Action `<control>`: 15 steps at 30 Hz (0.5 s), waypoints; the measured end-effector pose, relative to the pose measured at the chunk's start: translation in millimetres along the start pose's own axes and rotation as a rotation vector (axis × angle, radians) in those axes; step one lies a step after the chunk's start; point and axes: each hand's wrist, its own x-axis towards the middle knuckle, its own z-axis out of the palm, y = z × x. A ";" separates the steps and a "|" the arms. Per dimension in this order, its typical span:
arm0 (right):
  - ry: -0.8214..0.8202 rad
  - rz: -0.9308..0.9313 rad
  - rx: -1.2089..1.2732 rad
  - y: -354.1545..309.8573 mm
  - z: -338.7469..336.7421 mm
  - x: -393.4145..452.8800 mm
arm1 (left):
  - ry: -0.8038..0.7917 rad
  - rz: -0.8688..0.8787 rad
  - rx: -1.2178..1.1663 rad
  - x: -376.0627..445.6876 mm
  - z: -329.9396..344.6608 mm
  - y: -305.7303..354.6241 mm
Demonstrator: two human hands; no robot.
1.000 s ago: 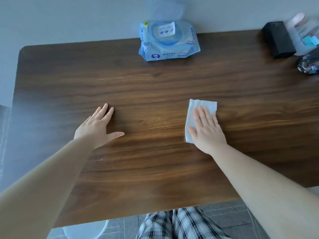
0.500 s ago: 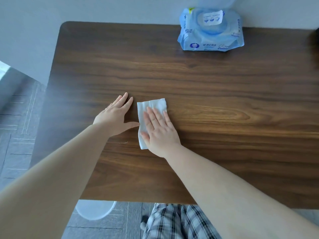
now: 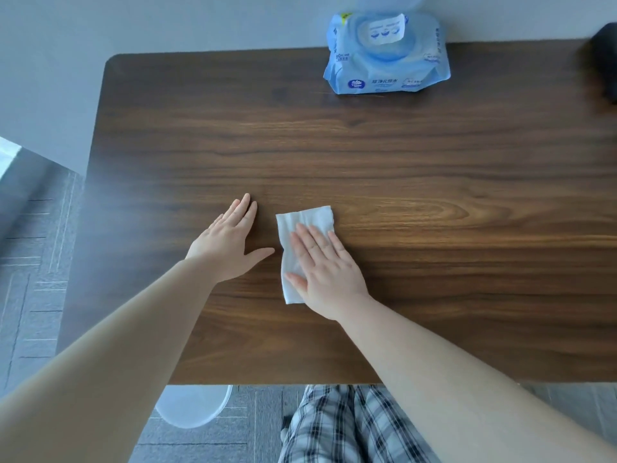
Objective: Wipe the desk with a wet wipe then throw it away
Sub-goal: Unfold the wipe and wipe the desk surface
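White wet wipe (image 3: 300,228) is pressed flat on the dark wood desk (image 3: 434,202) under the right hand (image 3: 329,265), palm down, fingers spread, not clenched, so pressure is spread for wiping. Left hand (image 3: 230,238) is laid open and empty just beside it, likely for bracing. Wipe pack (image 3: 387,58) is kept at the far edge, lid up. Disposal not yet begun.

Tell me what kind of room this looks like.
Probably a home or small office room: a dark wood-grain desk pushed against a plain grey wall, grey patterned floor tiles, and a blue plastic pack of wet wipes with its lid open.
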 end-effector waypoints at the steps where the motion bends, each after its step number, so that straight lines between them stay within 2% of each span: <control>1: 0.002 0.026 -0.002 13.1 -0.6 -10.2 | 0.004 0.011 0.011 -0.2 0.2 3.0; 4: 0.007 0.133 -0.002 64.3 -2.4 -45.5 | 0.002 0.072 0.055 3.9 -2.7 13.4; 10: -0.044 0.469 0.026 175.2 -1.6 -143.1 | -0.022 0.120 0.103 17.9 -3.2 38.7; 15: -0.061 0.519 0.055 198.0 -0.4 -166.8 | 0.033 0.095 0.061 22.5 8.0 53.8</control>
